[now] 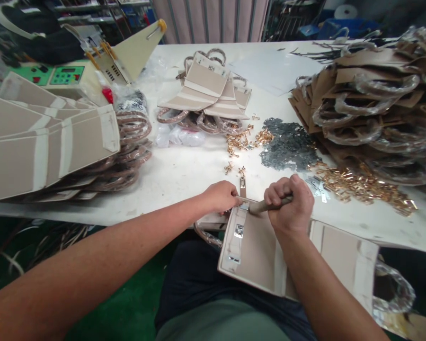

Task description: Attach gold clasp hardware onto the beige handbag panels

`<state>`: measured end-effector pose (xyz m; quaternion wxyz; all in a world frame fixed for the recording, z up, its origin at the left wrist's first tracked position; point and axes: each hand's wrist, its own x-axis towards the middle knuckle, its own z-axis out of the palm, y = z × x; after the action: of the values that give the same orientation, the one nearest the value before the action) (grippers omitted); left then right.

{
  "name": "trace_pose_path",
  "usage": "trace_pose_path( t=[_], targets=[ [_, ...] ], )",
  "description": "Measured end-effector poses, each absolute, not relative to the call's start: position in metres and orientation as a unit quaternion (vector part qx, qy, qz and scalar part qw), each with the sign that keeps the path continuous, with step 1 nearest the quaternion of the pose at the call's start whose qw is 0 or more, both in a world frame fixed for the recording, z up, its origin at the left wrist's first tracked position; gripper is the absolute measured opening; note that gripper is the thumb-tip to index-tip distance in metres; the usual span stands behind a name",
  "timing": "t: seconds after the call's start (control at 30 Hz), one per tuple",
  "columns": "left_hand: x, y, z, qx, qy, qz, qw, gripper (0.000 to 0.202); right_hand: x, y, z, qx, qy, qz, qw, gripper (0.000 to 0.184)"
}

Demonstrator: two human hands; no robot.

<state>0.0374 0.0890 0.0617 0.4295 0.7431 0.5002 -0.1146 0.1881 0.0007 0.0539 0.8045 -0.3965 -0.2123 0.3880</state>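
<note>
A beige handbag panel point(259, 251) lies at the table's front edge, partly over my lap, with metal plates along its white strip. My left hand point(222, 196) is closed at the panel's upper corner, pinching its edge. In a fist, my right hand point(291, 206) grips a tool with a grey-brown shaft point(262, 206); its tip meets the panel beside the top metal plate point(244, 206). The tool's exact kind cannot be made out. Just beyond the corner, a narrow strap point(243, 187) with a metal fitting points away from me. A plastic-wrapped handle point(394, 286) sticks out at right.
Gold-coloured fittings point(362, 182) and a heap of thin grey metal plates point(287, 144) lie on the white table point(184, 170). Bag pieces point(206, 85) are stacked at the back, more panels point(53, 142) at left, and wrapped-handled brown pieces point(362, 99) at right.
</note>
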Motion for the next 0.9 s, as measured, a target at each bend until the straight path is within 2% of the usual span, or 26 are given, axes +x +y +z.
trace_pose_path(
  t=[0.37,0.67,0.9],
  targets=[
    [0.034,0.094,0.055,0.795,0.469,-0.093,0.373,0.017,0.186,0.002,0.057,-0.41,-0.211,0.381,0.801,0.046],
    [0.036,0.095,0.053,0.788,0.476,-0.077,0.383,0.015,0.172,0.002,0.056,-0.433,-0.361,0.355,0.746,0.044],
    [0.035,0.091,0.052,0.8,0.474,-0.07,0.361,0.017,0.189,0.01,0.056,-0.412,-0.234,0.388,0.791,0.048]
  ],
)
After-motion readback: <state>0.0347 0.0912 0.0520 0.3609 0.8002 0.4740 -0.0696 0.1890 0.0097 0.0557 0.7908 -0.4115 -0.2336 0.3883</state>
